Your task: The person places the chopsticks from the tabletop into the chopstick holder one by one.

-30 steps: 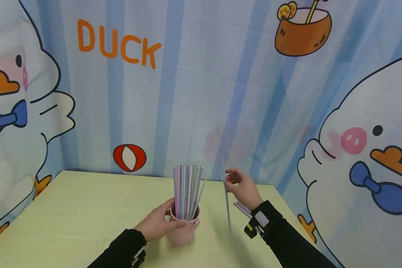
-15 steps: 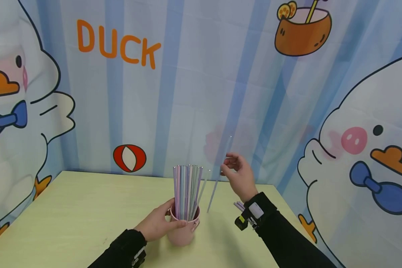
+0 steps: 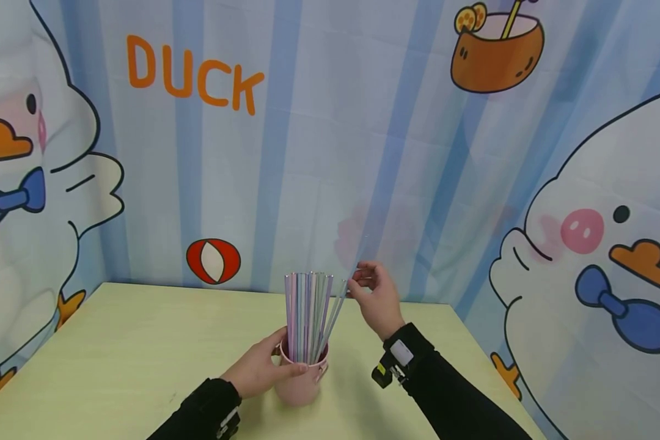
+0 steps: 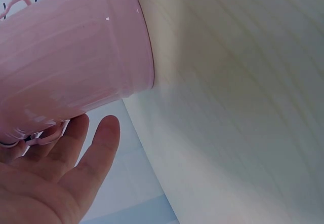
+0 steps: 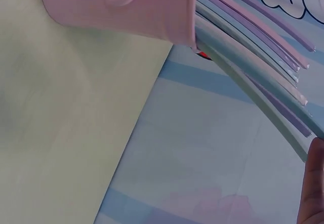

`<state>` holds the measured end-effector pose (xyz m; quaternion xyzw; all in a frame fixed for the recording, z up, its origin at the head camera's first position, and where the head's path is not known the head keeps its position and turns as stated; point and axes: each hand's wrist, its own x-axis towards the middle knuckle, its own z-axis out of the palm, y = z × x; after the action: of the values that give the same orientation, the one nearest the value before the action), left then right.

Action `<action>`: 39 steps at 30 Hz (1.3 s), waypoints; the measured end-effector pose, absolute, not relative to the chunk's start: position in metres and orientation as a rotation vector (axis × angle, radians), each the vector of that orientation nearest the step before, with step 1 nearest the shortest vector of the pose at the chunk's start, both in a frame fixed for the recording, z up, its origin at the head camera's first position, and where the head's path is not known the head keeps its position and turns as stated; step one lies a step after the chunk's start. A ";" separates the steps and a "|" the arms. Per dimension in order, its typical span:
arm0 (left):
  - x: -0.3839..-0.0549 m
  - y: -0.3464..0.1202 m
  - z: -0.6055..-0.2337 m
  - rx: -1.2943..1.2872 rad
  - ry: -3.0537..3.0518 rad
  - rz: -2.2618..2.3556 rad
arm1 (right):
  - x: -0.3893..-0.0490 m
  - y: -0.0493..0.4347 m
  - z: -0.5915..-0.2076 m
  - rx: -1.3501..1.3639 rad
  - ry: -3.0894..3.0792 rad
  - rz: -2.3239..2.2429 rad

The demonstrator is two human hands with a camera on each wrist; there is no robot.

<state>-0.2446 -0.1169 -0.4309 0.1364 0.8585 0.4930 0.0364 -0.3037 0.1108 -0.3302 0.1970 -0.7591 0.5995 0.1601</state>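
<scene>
A small pink bucket [image 3: 298, 389] with little side handles stands upright on the table. Several pastel straws [image 3: 306, 315] rise from it in pink, purple, blue and green. My left hand [image 3: 264, 365] grips the bucket near its rim, thumb at the front; in the left wrist view, fingers [image 4: 104, 140] lie along its side. Between thumb and fingertips, my right hand [image 3: 378, 299] pinches a bluish straw [image 3: 337, 313]. That straw slants down to the bucket's mouth, beside a leaning greenish straw [image 5: 253, 92]. Its lower end is hidden among the others.
The pale yellow table [image 3: 159, 342] extends around the bucket, with its far edge just behind. Beyond hangs a blue striped curtain [image 3: 319, 153] printed with ducks. A strapped wrist device [image 3: 390, 365] sits on the right sleeve.
My right hand has moved left, bringing the straw from beside the bucket to its mouth and tilting it. Purple straws on the table are now hidden behind the right arm. The left hand stays put.
</scene>
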 end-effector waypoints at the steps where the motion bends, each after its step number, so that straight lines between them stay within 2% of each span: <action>1: -0.244 -0.117 -0.431 0.420 2.637 1.513 | -0.303 0.110 -0.333 0.564 -2.176 1.709; 18: -0.244 -0.117 -0.431 0.444 2.619 1.535 | -0.288 0.101 -0.366 0.503 -2.358 1.619; 22: -0.244 -0.117 -0.431 0.455 2.614 1.543 | -0.295 0.102 -0.380 0.495 -2.373 1.630; 39: -0.244 -0.117 -0.430 0.463 2.613 1.555 | -0.289 0.104 -0.394 0.644 -2.402 1.654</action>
<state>-0.2437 -0.1172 -0.4303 0.1506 0.8490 0.5054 0.0326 -0.2885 0.1041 -0.3941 0.2149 -0.8019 0.5521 0.0776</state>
